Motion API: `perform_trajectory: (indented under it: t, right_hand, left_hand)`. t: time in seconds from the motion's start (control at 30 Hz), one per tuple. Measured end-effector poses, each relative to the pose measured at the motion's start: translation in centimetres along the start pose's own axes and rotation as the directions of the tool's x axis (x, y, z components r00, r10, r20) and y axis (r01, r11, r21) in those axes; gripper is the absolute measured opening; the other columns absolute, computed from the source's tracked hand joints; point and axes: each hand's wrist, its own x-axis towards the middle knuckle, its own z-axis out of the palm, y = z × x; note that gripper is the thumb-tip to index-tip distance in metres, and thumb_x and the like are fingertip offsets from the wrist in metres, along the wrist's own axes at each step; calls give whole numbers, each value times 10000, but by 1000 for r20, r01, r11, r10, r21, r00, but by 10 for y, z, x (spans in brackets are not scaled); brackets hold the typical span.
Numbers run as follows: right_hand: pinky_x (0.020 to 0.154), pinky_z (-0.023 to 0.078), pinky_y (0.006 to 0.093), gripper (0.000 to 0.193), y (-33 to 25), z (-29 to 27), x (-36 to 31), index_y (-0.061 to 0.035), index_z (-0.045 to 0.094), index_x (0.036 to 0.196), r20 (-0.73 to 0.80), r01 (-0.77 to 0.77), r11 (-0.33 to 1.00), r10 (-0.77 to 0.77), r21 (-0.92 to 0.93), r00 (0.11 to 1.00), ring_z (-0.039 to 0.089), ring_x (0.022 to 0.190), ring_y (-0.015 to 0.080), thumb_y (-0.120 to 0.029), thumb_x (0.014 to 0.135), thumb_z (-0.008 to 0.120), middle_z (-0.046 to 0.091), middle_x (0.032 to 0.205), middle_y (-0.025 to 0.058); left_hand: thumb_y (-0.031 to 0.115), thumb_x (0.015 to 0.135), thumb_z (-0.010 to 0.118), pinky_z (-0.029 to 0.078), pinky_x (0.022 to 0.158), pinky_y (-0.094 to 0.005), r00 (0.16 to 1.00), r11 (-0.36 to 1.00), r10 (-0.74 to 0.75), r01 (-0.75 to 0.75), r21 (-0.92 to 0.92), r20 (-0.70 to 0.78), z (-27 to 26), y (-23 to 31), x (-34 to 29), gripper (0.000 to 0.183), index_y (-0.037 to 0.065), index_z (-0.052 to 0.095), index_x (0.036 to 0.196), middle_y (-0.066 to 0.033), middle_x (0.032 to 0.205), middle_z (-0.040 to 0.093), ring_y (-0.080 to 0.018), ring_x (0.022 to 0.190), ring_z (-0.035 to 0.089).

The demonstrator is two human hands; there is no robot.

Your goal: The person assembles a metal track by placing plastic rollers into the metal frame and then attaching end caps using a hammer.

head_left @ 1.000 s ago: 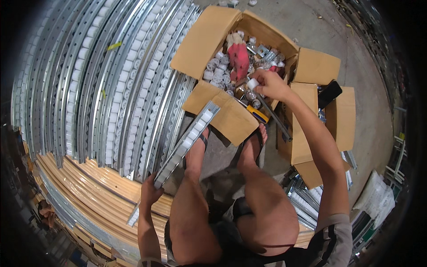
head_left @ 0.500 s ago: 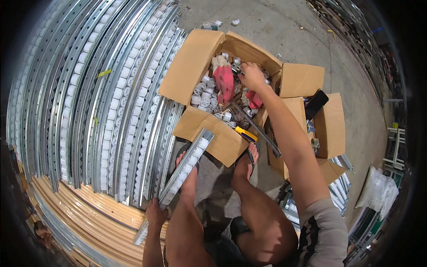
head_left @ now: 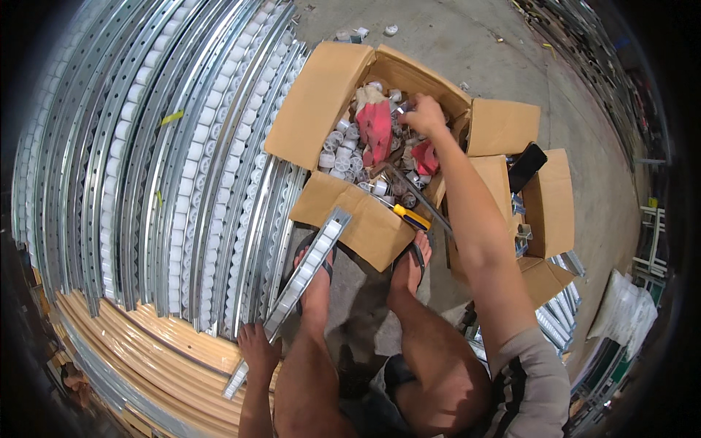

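My right hand (head_left: 424,117) is inside the open cardboard box (head_left: 315,109), fingers drawn together in a pinch. A small shiny piece shows at its fingertips, too small to name. Around it lie many white rollers (head_left: 343,157) and a red and cream work glove (head_left: 375,130). My left hand (head_left: 259,352) lies across a metal roller track (head_left: 310,261) with white rollers, fingers stretched out and slightly apart. The track slants over my left leg, its upper end near the box's front flap (head_left: 350,219).
A yellow-handled screwdriver (head_left: 411,217) and a dark metal bar (head_left: 420,196) lean at the box's front edge. A second box (head_left: 551,204) holds small metal parts, with a black phone (head_left: 527,165) on its rim. Long roller tracks (head_left: 157,146) are stacked left, above wood-coloured tubes (head_left: 146,350).
My left hand's fingers have loosened from around the track and stretched out. My right hand has shifted slightly right within the box, and the view has moved a little.
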Motion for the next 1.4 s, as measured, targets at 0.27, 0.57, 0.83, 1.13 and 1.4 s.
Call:
perform_trajectory:
  t: [0.27,0.57,0.83,1.13,1.4]
  right_hand:
    - [531,351,276,312,-42,-44,-68,-23,633,832,161,-251,443,231,861,960,459,583,93,-227,714,837,554,681,3]
    - [607,429,292,352,-54,-30,-159,-64,552,1133,267,-306,-133,-248,943,931,521,626,105,24,804,639,621,853,31]
    - [585,511,312,556,-70,5,-215,7,465,1308,410,-316,323,-284,892,867,611,708,149,8,786,655,613,994,75]
    - [559,518,276,580,-75,0,-213,-2,519,1301,454,-428,167,-463,888,761,634,766,139,36,724,573,672,1175,123]
    - [548,467,245,626,-93,-23,-208,20,504,1355,519,-391,341,-543,855,661,582,666,99,17,731,551,700,1123,85]
  left_hand:
    - [380,741,816,441,924,-498,835,859,369,-474,-192,-409,-34,90,101,752,-12,519,1310,-232,1171,559,-418,1082,536]
    - [403,799,772,499,833,-473,979,910,198,-204,-360,-53,-15,167,170,580,40,595,1215,-208,1074,663,-415,985,631]
    - [303,786,797,522,735,-475,978,833,196,-203,-515,-69,-55,161,160,440,52,627,1105,-218,888,685,-410,862,674]
    - [321,771,820,535,725,-424,978,877,208,-176,-448,24,-116,171,125,463,12,614,1047,-218,876,688,-382,821,693]
    - [198,713,876,544,669,-379,970,818,244,-206,-537,-1,-125,175,111,466,4,631,1058,-165,829,699,-308,738,708]
